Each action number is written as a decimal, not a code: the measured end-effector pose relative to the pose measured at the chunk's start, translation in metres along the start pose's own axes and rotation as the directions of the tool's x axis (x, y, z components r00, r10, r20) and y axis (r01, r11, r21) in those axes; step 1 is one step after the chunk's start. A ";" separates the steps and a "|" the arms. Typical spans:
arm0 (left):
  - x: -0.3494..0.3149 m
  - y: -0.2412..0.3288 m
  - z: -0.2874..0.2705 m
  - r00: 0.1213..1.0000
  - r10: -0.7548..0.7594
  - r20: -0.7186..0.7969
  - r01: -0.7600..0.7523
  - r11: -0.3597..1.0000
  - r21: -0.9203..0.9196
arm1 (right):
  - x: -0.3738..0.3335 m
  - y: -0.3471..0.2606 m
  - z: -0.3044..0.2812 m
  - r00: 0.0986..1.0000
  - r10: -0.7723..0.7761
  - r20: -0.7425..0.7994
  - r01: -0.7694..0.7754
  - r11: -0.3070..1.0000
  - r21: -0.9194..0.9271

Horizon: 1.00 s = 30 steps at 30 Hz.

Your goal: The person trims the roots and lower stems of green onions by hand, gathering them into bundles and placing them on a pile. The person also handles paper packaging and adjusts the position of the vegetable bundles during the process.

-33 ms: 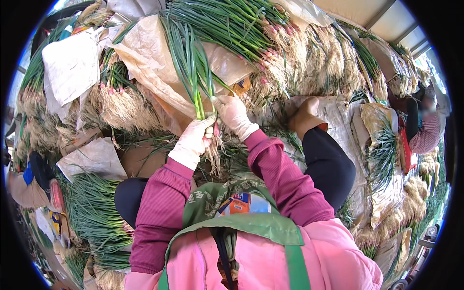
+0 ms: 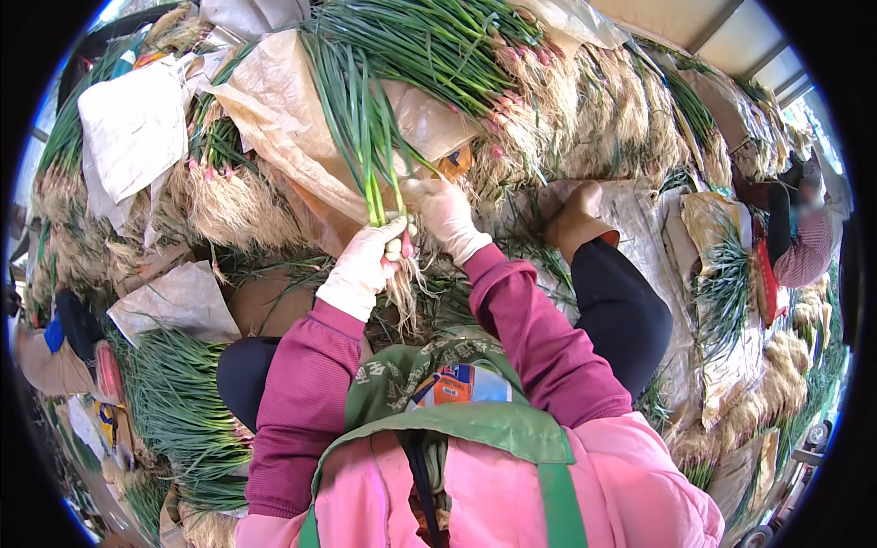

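My left hand [image 2: 367, 260], in a pale glove, is closed around a small bunch of spring onions [image 2: 373, 178]. Their green leaves point away from me over a tan sheet [image 2: 283, 100]. Reddish bulbs and stringy pale roots [image 2: 402, 297] hang below the fist. Just right of the stalks is my right hand [image 2: 443, 217], gloved too, its fingers pressed together. A thin yellowish-green leaf [image 2: 418, 160] runs from the bunch toward these fingers. Whatever they pinch is hidden.
A large heap of spring onions [image 2: 438, 55] lies at the far side, roots toward me. More bundles [image 2: 183, 402] lie at the left. A white sheet [image 2: 135, 123] covers part of the far-left heap. Other people sit at the far right [image 2: 806, 242] and left edge [image 2: 55, 361].
My right hand has shifted slightly to the right, away from the stalks. The left hand keeps its hold on the spring onions, almost in the same place.
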<state>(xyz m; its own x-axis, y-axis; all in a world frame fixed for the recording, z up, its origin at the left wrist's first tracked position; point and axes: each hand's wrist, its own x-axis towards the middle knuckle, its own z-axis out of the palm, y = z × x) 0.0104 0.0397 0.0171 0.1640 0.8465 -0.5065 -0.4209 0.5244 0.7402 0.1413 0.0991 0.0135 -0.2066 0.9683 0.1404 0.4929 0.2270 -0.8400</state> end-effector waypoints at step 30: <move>0.004 -0.001 0.020 0.987 0.047 -0.151 -0.078 0.976 -0.205 | -0.046 0.042 -0.025 0.976 -0.147 0.159 0.152 0.988 -0.020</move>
<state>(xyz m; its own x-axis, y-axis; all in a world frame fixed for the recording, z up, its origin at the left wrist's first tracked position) 0.0294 0.0444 0.0230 0.0071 0.8466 -0.5323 -0.6059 0.4271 0.6712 0.1922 0.0666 -0.0151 -0.4083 0.8954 0.1776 0.4727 0.3738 -0.7980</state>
